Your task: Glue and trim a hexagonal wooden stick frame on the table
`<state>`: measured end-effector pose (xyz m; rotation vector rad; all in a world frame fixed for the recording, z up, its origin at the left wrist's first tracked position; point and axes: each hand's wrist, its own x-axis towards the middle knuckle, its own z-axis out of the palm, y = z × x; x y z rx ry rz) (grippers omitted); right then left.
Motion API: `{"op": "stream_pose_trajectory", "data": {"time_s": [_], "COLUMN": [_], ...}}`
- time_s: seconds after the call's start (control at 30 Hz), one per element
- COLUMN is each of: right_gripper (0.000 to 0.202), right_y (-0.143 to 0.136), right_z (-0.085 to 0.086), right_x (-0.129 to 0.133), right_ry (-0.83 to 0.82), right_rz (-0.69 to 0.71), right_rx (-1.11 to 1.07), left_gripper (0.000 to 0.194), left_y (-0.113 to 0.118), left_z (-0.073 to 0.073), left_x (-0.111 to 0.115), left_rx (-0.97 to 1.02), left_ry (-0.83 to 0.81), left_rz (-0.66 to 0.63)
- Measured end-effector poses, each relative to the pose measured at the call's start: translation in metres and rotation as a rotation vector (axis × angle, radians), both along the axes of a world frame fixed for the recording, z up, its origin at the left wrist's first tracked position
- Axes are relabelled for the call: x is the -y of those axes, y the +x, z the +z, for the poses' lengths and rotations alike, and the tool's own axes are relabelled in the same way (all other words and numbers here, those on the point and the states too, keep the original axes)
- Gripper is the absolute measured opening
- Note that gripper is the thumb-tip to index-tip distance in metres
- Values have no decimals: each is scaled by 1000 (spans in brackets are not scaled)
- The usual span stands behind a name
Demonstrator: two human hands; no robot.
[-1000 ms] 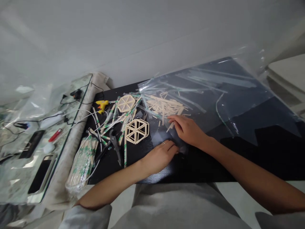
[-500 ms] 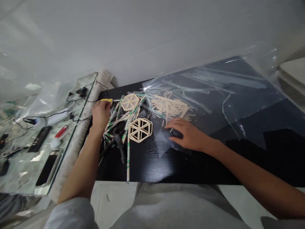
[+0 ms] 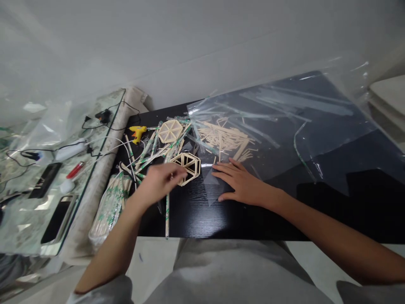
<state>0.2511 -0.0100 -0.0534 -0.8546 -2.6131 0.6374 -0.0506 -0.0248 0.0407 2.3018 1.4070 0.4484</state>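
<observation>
My left hand (image 3: 163,179), smeared by motion, has curled fingers and a thumb over the left part of a hexagonal wooden-stick frame (image 3: 196,171). Whether it grips the frame cannot be made out. Flat on the clear plastic sheet (image 3: 272,160), fingers spread, lies my right hand (image 3: 240,181), open and holding nothing. Its fingertips are just below a pile of thin wooden sticks (image 3: 228,139). A second hexagonal frame (image 3: 171,131) rests on green-marked wrapped sticks (image 3: 148,156). To their left lies a yellow glue gun (image 3: 137,133), untouched.
A wrapped bundle of sticks (image 3: 110,202) sits at the black table's left edge, beside a rolled covering (image 3: 91,198). The glass table (image 3: 28,228) at left bears a phone (image 3: 58,219), a red-handled tool (image 3: 75,169), a power strip (image 3: 72,148) and cables.
My left hand has let go of the glue gun and moved right and toward me, over the nearer hexagonal frame. My right hand has flattened, its fingers more spread.
</observation>
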Motion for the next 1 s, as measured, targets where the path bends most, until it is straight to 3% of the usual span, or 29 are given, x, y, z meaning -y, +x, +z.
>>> {"op": "stream_pose_trajectory", "data": {"time_s": [0.1, 0.3, 0.47, 0.7, 0.83, 1.0], "right_gripper": [65, 29, 19, 10, 9, 9], "right_y": [0, -4, -6, -3, -2, -2], "right_z": [1, -1, 7, 24, 26, 27], "right_x": [1, 3, 4, 4, 4, 4], "right_ry": [19, 161, 200, 147, 137, 116], "right_rz": [9, -2, -146, -349, -378, -371], "right_rx": [-14, -108, -270, -498, -528, -533], "left_gripper": [20, 19, 25, 41, 33, 40], "left_y": [18, 36, 52, 79, 78, 71], "left_z": [-13, -39, -51, -74, -83, -87], "left_x": [26, 50, 56, 53, 52, 52], "left_rx": [-57, -86, -27, -247, -259, -239], "left_ry": [-142, -237, -45, 174, 222, 220], "left_rz": [-158, -215, -132, -1, -8, -63]}}
